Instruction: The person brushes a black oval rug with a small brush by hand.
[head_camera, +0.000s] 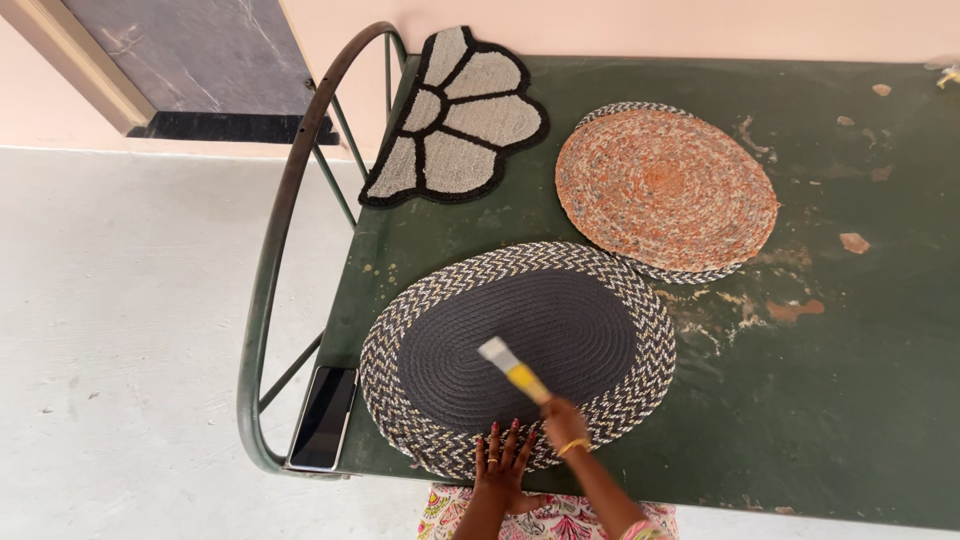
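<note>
1. Right now my right hand (563, 418) is closed around the yellow handle of a small paintbrush (512, 368), its pale bristles lying over the dark grey centre of the oval braided mat (517, 352). The hand is blurred, so I judge it to be mid-stroke, brushing the mat's surface.
2. My left hand (500, 462) holds nothing; its fingers are spread flat on the near edge of the mat, on the zigzag border, pinning it down.
3. That mat lies at the near left of the green table (850, 400), just right of the table's curved metal rail (275, 240).
4. As I judge it, the next move calls for short, light strokes outward across the grey coils, with my left hand pressing so the mat does not slide; I should shift that hand when the brush nears it.
5. Farther off, a round orange braided mat (665, 188) sits just beyond the oval one, their edges touching or nearly so. A cream and black flower-shaped mat (458, 118) lies at the far left corner, partly over the table edge.
6. A dark phone (323, 416) rests on the near left corner beside the rail.
7. Hard to make out: my fingers on the handle are smeared by motion, and I cannot tell whether any dust or lint is on the mat. My forearms and patterned clothing are cut off at the near edge, and the table's right end runs out of view.
</note>
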